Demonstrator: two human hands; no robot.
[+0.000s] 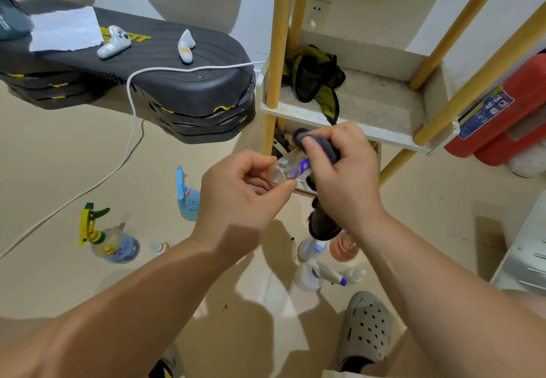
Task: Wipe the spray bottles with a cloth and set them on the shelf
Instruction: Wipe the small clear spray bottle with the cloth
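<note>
We find a small clear bottle (288,169) held in front of the shelf (381,103), its base pinched by the left hand (242,197) while the right hand (345,177) grips a dark cloth (323,148) pressed over its upper end. We judge the wiping of this bottle under way; no bottle shows on the shelf's visible tier, which carries only a green-black rag (313,79). Outstanding on the floor: a yellow-triggered bottle (112,241), a blue bottle (187,200) and white bottles (319,274).

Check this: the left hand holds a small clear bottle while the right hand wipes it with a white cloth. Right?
No. The head view shows the cloth is dark grey, not white; the left hand holds the small clear bottle while the right hand wipes it.
</note>
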